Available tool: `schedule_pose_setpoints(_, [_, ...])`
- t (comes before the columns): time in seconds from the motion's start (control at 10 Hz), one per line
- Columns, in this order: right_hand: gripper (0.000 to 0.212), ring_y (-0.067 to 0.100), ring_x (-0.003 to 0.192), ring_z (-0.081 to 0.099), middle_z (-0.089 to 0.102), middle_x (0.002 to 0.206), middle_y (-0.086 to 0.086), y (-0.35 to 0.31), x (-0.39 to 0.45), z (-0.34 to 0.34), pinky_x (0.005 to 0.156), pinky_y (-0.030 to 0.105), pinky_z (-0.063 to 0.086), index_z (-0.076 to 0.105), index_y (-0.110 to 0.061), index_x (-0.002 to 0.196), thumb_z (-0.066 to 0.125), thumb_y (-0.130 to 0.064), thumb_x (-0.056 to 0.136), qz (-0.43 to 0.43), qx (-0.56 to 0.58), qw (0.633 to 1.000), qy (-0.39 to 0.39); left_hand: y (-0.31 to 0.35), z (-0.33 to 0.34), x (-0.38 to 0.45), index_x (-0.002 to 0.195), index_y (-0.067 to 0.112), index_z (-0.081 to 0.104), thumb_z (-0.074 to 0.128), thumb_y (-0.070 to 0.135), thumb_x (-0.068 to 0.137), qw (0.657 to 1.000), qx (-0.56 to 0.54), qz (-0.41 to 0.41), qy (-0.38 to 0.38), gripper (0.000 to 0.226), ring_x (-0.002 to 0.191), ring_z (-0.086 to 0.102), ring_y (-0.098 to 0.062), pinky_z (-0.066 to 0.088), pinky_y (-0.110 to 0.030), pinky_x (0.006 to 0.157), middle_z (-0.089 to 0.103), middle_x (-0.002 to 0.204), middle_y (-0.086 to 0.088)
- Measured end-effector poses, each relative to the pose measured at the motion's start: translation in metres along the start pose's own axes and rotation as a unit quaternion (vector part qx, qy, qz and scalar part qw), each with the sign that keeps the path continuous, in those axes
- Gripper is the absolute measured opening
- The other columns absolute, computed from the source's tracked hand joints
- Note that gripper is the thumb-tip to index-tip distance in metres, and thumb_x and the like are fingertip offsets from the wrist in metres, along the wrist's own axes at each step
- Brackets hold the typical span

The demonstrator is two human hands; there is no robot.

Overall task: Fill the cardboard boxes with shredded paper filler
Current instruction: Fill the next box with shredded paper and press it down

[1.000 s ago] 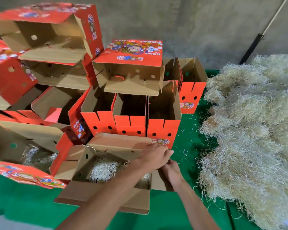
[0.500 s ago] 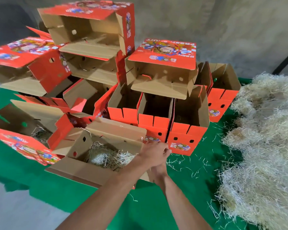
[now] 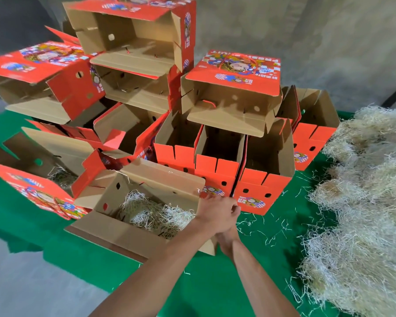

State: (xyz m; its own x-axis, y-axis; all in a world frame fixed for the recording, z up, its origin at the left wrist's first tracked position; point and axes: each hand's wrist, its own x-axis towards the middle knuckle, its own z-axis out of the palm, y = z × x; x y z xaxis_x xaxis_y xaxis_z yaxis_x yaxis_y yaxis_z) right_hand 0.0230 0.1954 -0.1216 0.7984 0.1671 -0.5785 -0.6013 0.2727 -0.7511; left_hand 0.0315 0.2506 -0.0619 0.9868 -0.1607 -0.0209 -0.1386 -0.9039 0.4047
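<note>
An open cardboard box (image 3: 133,239) lies on the green table cover in front of me, with a wad of shredded paper filler (image 3: 151,213) inside. My left hand (image 3: 217,211) sits on the box's right end, its fingers curled over the top corner. My right hand (image 3: 225,236) is just below it against the end flap, and its fingers are hidden under my left hand. A big heap of pale filler (image 3: 364,202) covers the right side of the table.
A second open box (image 3: 32,186) holding some filler lies to the left. Behind, upright empty orange boxes (image 3: 217,170) stand in a row, with more boxes (image 3: 133,42) stacked on their sides. The table edge (image 3: 55,248) drops to grey floor at lower left.
The box in my hands has shifted left and turned a little on the cloth. Both hands stay together at its right end, the left now covering the right.
</note>
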Motion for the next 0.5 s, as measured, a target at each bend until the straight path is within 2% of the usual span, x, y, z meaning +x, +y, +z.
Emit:
schedule_pose_setpoints(0.1, [0.014,0.005,0.081,0.069,0.064,0.091,0.026,-0.029,-0.021,0.002,0.08,0.018,0.049,0.069,0.002,0.089,0.059,-0.002,0.097,-0.217,0.005,0.976,0.03,0.002,0.0,0.001,0.096,0.026,0.069,0.049,0.042,0.099,1.0,-0.013,-0.007,0.014,0.025,0.071,0.065,-0.01,0.052,-0.036,0.092,0.07,0.078,0.009])
schedule_pose_setpoints(0.2, [0.026,0.021,0.101,0.069,0.069,0.108,0.026,-0.027,-0.021,0.007,0.1,0.032,0.038,0.06,0.014,0.113,0.038,0.007,0.103,-0.237,0.165,0.946,-0.144,0.001,-0.004,0.001,0.096,0.027,0.07,0.055,0.039,0.097,0.999,-0.038,-0.004,0.003,0.02,0.074,0.065,-0.009,0.049,-0.035,0.097,0.072,0.082,0.011])
schedule_pose_setpoints(0.3, [0.026,0.0,0.059,0.064,0.063,0.078,0.001,0.012,-0.016,-0.003,0.062,0.026,0.055,0.061,-0.012,0.088,0.054,0.012,0.093,-0.061,-0.236,0.97,0.029,-0.003,-0.009,0.0,0.102,0.027,0.071,0.056,0.039,0.097,0.998,-0.063,-0.002,-0.029,0.019,0.085,0.068,-0.01,0.053,-0.037,0.095,0.074,0.094,0.01])
schedule_pose_setpoints(0.4, [0.017,0.013,0.076,0.052,0.049,0.083,0.005,0.014,-0.028,0.003,0.065,0.026,0.047,0.052,-0.006,0.105,0.039,0.006,0.104,-0.079,-0.062,0.995,0.003,-0.003,-0.012,-0.003,0.104,0.026,0.071,0.057,0.038,0.097,0.996,-0.083,0.001,-0.046,0.02,0.085,0.069,-0.01,0.057,-0.036,0.089,0.075,0.099,0.01])
schedule_pose_setpoints(0.5, [0.022,0.01,0.082,0.043,0.042,0.087,0.006,0.015,-0.03,0.011,0.068,0.019,0.041,0.043,-0.006,0.116,0.025,0.001,0.107,-0.132,0.015,0.991,0.019,0.0,-0.01,-0.005,0.104,0.025,0.071,0.057,0.037,0.097,0.995,-0.087,0.011,-0.051,0.02,0.084,0.07,-0.01,0.058,-0.035,0.086,0.075,0.099,0.009])
